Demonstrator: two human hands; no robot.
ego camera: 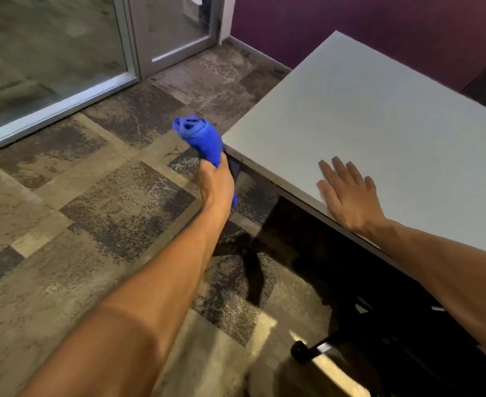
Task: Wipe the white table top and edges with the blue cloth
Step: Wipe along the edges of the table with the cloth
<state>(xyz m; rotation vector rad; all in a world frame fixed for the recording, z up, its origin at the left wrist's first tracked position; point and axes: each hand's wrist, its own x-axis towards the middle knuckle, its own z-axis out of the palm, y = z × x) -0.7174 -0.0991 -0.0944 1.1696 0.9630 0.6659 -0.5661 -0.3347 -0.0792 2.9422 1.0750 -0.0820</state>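
The white table point(379, 116) fills the right half of the head view, its near corner pointing left. My left hand point(216, 181) is shut on the bunched blue cloth point(200, 136), held in the air just left of that corner, beside the table's edge. The cloth sticks up out of my fist and a short end hangs below it. My right hand point(348, 193) lies flat and open on the table top close to the near edge, fingers spread, holding nothing.
A patterned grey-brown carpet point(92, 196) covers the floor. A glass door with a metal frame point(133, 53) stands at the back left, a purple wall point(379, 21) behind the table. A black chair base with a caster point(302, 351) sits under the table.
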